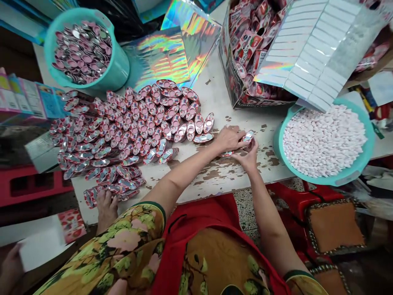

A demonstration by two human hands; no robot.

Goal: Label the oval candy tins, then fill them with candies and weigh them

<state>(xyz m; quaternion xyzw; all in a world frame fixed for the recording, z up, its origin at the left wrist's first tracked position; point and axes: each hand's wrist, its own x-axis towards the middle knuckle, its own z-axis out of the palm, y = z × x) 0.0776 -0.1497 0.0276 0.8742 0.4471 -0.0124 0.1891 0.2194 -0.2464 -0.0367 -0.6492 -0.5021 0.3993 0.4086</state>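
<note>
My left hand point(231, 139) and my right hand point(249, 157) meet over the worn white table. Between them a small strawberry-printed packet point(248, 136) stands with its shiny silvery end up. My right fingers wrap its near side, and my left fingertips press against its upper end. Another packet point(227, 154) lies partly hidden under my left hand. To the left, many similar packets point(144, 123) stand packed together; some have pink round pieces in their open tops, others show silvery ends.
A turquoise tub point(119, 61) holds pink and silver pieces; another turquoise tub point(278, 141) holds small white pieces. An open carton point(229, 73) contains flattened red packs, with a white sheet point(307, 49) across it. Another person's hand point(107, 205) touches the left packets. Iridescent sheets point(159, 57) lie behind.
</note>
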